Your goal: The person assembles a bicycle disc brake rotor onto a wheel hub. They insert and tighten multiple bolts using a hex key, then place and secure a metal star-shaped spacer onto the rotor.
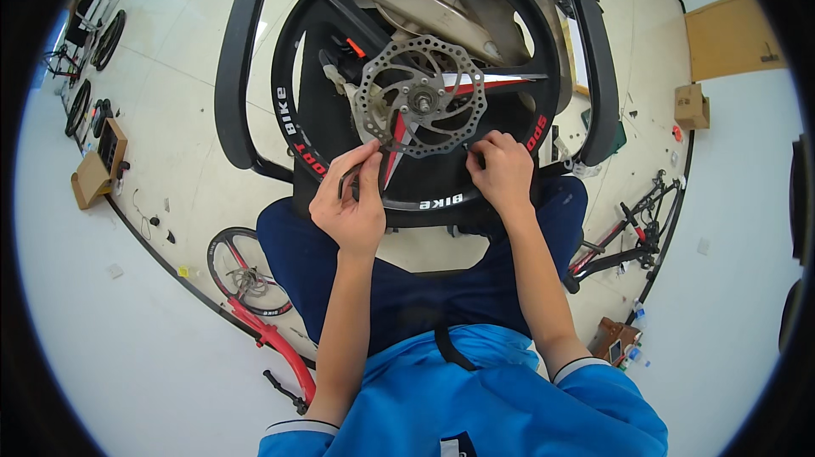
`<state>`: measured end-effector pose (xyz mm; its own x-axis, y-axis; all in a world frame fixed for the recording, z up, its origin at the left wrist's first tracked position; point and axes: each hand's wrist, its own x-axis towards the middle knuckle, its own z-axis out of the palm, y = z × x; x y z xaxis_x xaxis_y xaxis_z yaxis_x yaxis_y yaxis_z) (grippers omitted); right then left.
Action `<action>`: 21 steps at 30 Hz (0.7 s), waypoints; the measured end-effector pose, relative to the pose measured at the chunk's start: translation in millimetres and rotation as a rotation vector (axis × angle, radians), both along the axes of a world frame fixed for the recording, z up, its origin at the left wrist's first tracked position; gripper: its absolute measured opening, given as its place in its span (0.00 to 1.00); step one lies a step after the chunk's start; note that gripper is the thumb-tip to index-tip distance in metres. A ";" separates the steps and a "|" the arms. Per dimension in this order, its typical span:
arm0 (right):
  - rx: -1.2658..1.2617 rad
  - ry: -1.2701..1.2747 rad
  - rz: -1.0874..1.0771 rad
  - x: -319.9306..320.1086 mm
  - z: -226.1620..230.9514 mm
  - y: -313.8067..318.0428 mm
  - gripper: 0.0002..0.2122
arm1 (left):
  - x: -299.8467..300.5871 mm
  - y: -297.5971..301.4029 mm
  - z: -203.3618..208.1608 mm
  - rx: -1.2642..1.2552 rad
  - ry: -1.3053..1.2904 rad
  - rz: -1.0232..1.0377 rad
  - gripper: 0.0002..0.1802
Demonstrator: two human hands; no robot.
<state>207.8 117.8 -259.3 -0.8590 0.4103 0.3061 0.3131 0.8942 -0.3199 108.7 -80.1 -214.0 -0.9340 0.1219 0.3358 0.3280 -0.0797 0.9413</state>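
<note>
Head view: nearest lies the person's bright blue shirt, with dark blue trousers beyond it and both bare forearms reaching up to the work. The left hand has its thumb and forefinger close together at the lower left edge of a perforated metal brake disc; a dark shape shows between them, but whether something is pinched there, I cannot tell. The right hand is just beside the disc's lower right edge, its fingers curled in toward the thumb; whether they hold anything is hidden. The disc sits centred around the hub of a black bicycle wheel, which lies disc side up over a dark seat, between a left armrest and a right armrest. Red and white markings run along its broad spokes. Through the wheel's upper openings shows a beige structure. Out on the pale floor, a second wheel and a red frame part lie at left, a black and red bicycle frame at right. Farther off are an open carton, a closed cardboard box and a wooden door.
</note>
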 end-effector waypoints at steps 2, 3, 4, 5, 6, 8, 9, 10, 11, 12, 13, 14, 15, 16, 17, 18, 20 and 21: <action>0.022 -0.010 0.014 -5.4 -8.2 1.2 0.03 | -4.8 4.0 1.9 0.039 -0.022 0.028 0.07; 0.033 -0.034 0.043 -5.8 -10.8 1.9 0.03 | -8.3 6.1 5.2 0.043 -0.006 0.023 0.08; 0.044 -0.057 0.071 -5.4 -12.8 2.4 0.04 | -10.6 7.7 7.9 0.043 -0.002 0.009 0.08; 0.055 -0.080 0.097 -4.9 -14.5 2.3 0.04 | -12.7 9.2 10.6 0.043 0.002 -0.006 0.08; 0.009 -0.018 0.070 -5.5 -9.7 -0.1 0.04 | -14.5 9.6 12.2 0.043 0.003 -0.015 0.08; -0.086 0.101 0.014 -3.4 13.1 -7.0 0.04 | -19.0 10.5 15.5 -0.013 0.075 -0.034 0.08; -0.147 0.161 -0.022 -0.2 24.4 -11.1 0.04 | -21.2 12.0 13.8 -0.019 0.091 -0.050 0.08; -0.219 0.208 -0.047 3.3 36.3 -15.0 0.04 | -23.4 13.9 12.9 -0.027 0.108 -0.068 0.08; -0.247 0.227 -0.035 6.4 45.1 -19.1 0.04 | -24.8 15.0 12.6 -0.039 0.099 -0.058 0.08; -0.274 0.244 -0.027 9.3 51.8 -22.0 0.04 | -26.5 16.6 12.1 -0.060 0.129 -0.053 0.08; -0.287 0.243 -0.003 9.7 55.2 -23.4 0.04 | -28.9 18.7 11.2 -0.082 0.160 -0.048 0.07; -0.301 0.241 0.021 10.1 57.4 -25.1 0.04 | -31.1 20.4 10.5 -0.104 0.190 -0.042 0.07; -0.318 0.239 0.043 11.2 58.9 -27.9 0.04 | -31.0 22.0 9.7 -0.090 0.162 -0.035 0.07; -0.333 0.238 0.052 10.9 60.9 -30.2 0.04 | -30.4 22.9 9.3 -0.087 0.174 -0.034 0.07; -0.348 0.238 0.061 9.4 62.9 -32.0 0.04 | -29.5 23.4 9.2 -0.084 0.187 -0.033 0.07; -0.360 0.244 0.073 5.9 64.9 -32.7 0.04 | -30.2 25.3 10.8 -0.079 0.207 -0.029 0.07; -0.383 0.252 0.080 1.9 67.0 -35.9 0.04 | -27.8 27.6 12.5 -0.053 0.164 -0.005 0.09; -0.395 0.259 0.084 -0.4 68.6 -37.3 0.04 | -28.2 27.5 12.1 -0.060 0.173 -0.008 0.09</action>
